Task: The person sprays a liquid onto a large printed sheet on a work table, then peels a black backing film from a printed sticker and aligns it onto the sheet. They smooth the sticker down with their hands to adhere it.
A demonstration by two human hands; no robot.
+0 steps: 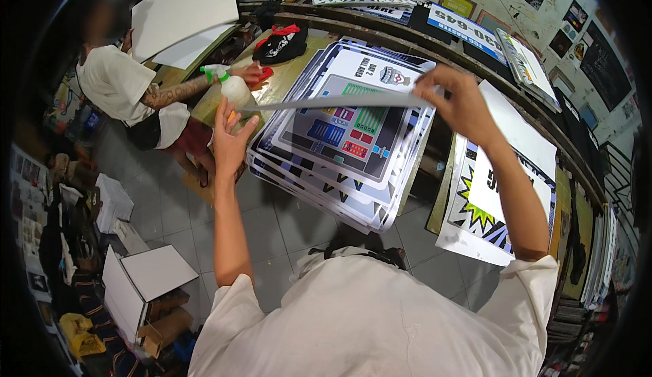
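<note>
A thin, pale panel [336, 102], seen almost edge-on and blurred, spans the space between my hands above a pile of printed boards. My right hand [451, 99] pinches its right end between thumb and fingers. At the left end is my left hand [232, 138], thumb and fingers spread; whether it grips the panel I cannot tell. Underneath, the top printed board [351, 158] bears a coloured floor plan and writing. More boards with rounded corners lie below it, their edges fanned out unevenly. Just beyond my left hand stands a white spray bottle [237, 88] with a green trigger head.
At the left, a co-worker [114, 82] holds a large white board [186, 13] and reaches one hand towards a red cloth [262, 75]. A black cloth [280, 46] lies behind. Printed sheets [484, 188] cover the right-hand bench. White boxes [147, 280] stand on the tiled floor.
</note>
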